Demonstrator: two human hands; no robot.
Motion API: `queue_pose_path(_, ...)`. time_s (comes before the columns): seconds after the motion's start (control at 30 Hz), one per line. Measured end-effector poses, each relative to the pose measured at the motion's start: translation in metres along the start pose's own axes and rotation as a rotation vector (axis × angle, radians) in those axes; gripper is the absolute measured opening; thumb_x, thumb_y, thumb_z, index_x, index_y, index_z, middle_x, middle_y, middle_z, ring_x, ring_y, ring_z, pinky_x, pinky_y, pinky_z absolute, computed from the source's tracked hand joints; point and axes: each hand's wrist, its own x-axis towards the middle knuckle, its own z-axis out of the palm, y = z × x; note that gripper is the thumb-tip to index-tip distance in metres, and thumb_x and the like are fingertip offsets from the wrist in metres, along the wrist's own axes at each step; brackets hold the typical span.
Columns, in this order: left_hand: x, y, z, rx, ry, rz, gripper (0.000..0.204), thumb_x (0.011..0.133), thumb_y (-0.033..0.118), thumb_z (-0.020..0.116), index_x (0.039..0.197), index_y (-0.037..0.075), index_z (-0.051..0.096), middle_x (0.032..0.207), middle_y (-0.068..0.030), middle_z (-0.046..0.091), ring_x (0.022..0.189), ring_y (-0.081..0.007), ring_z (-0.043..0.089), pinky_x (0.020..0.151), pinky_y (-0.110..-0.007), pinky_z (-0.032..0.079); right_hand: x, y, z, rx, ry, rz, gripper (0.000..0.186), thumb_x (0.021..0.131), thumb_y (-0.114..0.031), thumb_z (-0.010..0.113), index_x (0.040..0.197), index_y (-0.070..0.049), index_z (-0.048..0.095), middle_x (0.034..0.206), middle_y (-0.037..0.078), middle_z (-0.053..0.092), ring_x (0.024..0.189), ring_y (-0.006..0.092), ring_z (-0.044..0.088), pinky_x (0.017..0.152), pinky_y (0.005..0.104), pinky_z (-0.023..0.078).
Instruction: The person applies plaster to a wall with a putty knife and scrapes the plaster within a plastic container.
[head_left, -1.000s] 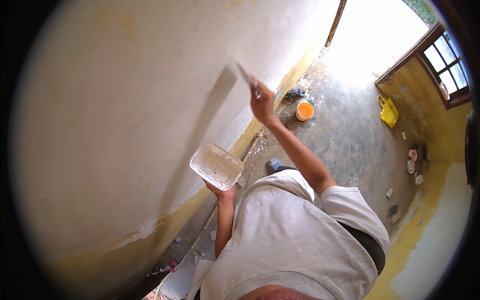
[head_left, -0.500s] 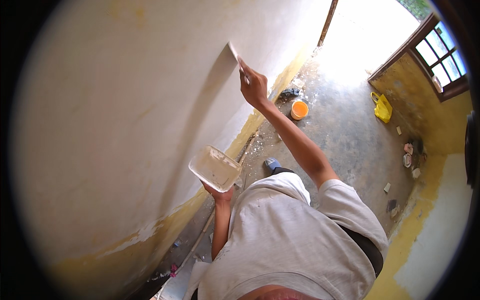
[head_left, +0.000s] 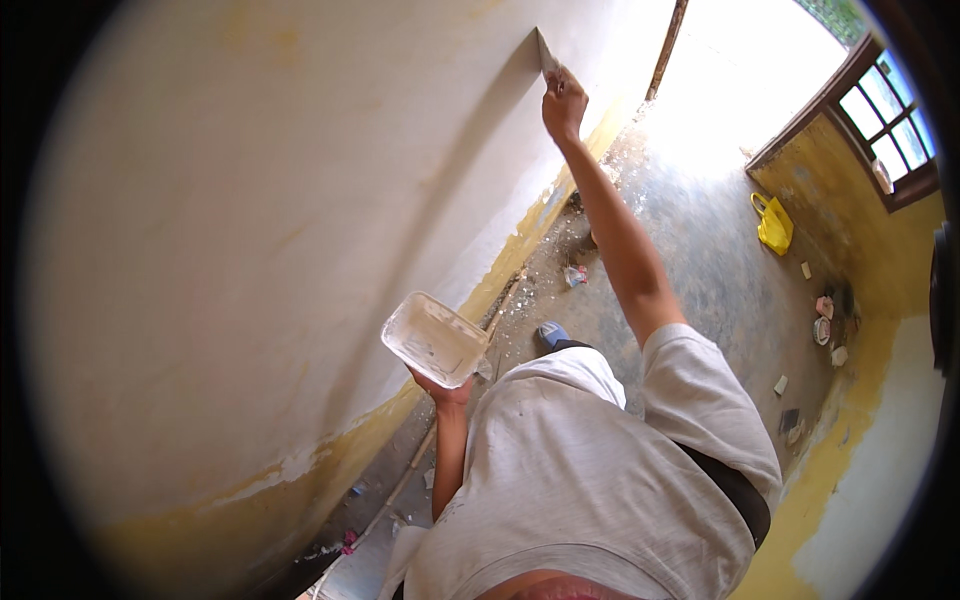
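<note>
Right hand (head_left: 563, 103): arm raised, fingers closed on a putty knife (head_left: 546, 52), blade flat against the white wall (head_left: 250, 250). Left hand (head_left: 443, 388): cupped beneath a white rectangular tub (head_left: 433, 339), held at chest height beside the wall. Yellow bag (head_left: 773, 224): on the concrete floor (head_left: 700, 270), well apart.

Wall (head_left: 250, 230): off-white, faint yellow blotches near 12 o'clock; a worn yellow band along its base, flaking white at 7 o'clock. Tub (head_left: 434, 339): translucent white, smeared white inside. Shirt (head_left: 590, 480): light grey, faintly speckled. Floor (head_left: 700, 270): mottled grey, white litter scattered. Bag (head_left: 773, 224) at 2 o'clock: bright yellow. Window frame (head_left: 860, 120): dark brown. Far wall (head_left: 890, 270): ochre yellow, white patch toward 4 o'clock. Shoe (head_left: 549, 333): blue.
</note>
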Motion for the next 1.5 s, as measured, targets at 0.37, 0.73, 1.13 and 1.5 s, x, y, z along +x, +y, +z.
queue_pose_path(0.37, 0.010, 0.022, -0.019, 0.094, -0.001, -0.022, 0.059, 0.102, 0.053, 0.038, 0.150, 0.019, 0.040, 0.148, -0.0022, 0.048, 0.133, -0.0253, 0.049, 0.110, -0.049, 0.041, -0.165, -0.044, 0.044, 0.049, 0.068, -0.269, 0.029, 0.097, -0.005, 0.058, 0.124, -0.003, 0.067, 0.110, 0.017, 0.072, 0.087, 0.0260, 0.072, 0.070, 0.0333, 0.058)
queue_pose_path(0.73, 0.013, 0.011, -0.009, 0.028, 0.062, -0.062, 0.059, 0.101, 0.057, 0.040, 0.147, 0.019, 0.047, 0.146, -0.0016, 0.052, 0.133, -0.0250, 0.049, 0.115, -0.047, 0.035, -0.177, 0.002, -0.006, 0.054, -0.291, 0.219, 0.024, 0.101, -0.014, 0.058, 0.119, -0.005, 0.071, 0.082, 0.006, 0.071, 0.061, 0.0079, 0.055, 0.047, 0.0254, 0.040)
queue_pose_path(1.13, 0.049, -0.051, 0.031, 0.066, 0.099, -0.010, 0.059, 0.099, 0.058, 0.042, 0.144, 0.020, 0.050, 0.143, -0.0014, 0.055, 0.130, -0.0257, 0.052, 0.112, -0.049, 0.039, 0.009, 0.074, 0.040, -0.008, 0.072, 0.093, 0.036, 0.090, -0.008, 0.059, 0.124, -0.010, 0.069, 0.090, 0.025, 0.068, 0.070, 0.0339, 0.069, 0.066, 0.0408, 0.051)
queue_pose_path(1.5, 0.080, -0.098, 0.062, 0.022, 0.060, -0.060, 0.059, 0.102, 0.056, 0.036, 0.147, 0.020, 0.046, 0.147, 0.0004, 0.051, 0.132, -0.0238, 0.051, 0.113, -0.045, 0.039, 0.016, 0.121, -0.026, 0.064, -0.147, 0.259, 0.036, 0.104, -0.023, 0.053, 0.129, 0.000, 0.063, 0.092, 0.023, 0.072, 0.072, 0.0229, 0.067, 0.064, 0.0379, 0.051)
